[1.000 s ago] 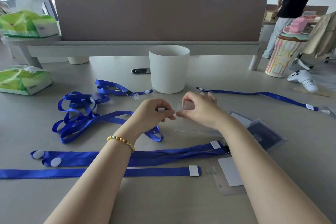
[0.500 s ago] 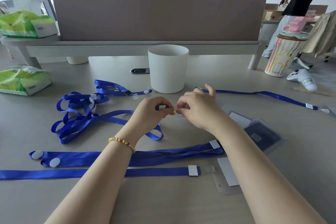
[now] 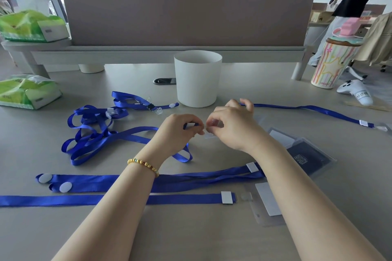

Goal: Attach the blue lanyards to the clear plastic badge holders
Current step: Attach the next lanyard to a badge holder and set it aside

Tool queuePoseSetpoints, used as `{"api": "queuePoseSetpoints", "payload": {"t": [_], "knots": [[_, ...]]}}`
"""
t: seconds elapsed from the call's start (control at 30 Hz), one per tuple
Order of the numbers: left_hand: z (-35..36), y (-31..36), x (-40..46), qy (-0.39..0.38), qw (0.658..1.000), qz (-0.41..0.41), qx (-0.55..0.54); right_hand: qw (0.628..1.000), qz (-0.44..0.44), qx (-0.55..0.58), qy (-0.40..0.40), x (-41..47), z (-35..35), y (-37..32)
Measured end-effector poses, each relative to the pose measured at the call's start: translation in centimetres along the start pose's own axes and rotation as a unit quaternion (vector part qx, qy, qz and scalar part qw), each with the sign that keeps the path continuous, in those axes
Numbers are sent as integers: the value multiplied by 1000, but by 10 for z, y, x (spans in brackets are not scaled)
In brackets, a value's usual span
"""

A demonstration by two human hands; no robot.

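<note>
My left hand [image 3: 178,131] pinches the clip end of a blue lanyard [image 3: 127,135] whose loop trails off to the left over the desk. My right hand [image 3: 231,127] pinches the top of a clear plastic badge holder [image 3: 210,135], held just off the desk; most of it is hidden under that hand. The two hands meet fingertip to fingertip at the middle of the desk. Two flat lanyards [image 3: 191,182] lie below my wrists, one ending at a clear holder with a white card [image 3: 265,203]. More holders [image 3: 305,154] lie at the right.
A white cup [image 3: 198,78] stands just behind my hands. A tangle of lanyards [image 3: 95,121] lies at the left, another lanyard [image 3: 318,111] stretches to the right. Green tissue packs [image 3: 25,91] sit far left, a white game controller [image 3: 356,91] far right. A person stands at the back right.
My hands have drawn closer together and risen slightly; the right hand's fingers have curled tighter over the holder's top at the lanyard clip.
</note>
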State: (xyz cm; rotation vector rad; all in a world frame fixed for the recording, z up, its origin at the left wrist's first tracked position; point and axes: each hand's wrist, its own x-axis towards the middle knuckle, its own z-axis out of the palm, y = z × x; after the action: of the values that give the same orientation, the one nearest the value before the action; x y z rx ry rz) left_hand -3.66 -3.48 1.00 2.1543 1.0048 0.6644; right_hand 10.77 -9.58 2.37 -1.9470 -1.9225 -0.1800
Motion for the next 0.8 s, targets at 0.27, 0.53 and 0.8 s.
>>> {"api": "queuePoseSetpoints", "payload": {"t": [0.27,0.53,0.8], "knots": [[1,-1,-2,-8,999,31,26,1000,-4,1,-6,0,1,4],[9,1,2,83,994,10,-63,998,25,-11,58,3,0,6],[0,-8,0,82,962,-42,-256,900,262,347,34,-1,11,56]]}}
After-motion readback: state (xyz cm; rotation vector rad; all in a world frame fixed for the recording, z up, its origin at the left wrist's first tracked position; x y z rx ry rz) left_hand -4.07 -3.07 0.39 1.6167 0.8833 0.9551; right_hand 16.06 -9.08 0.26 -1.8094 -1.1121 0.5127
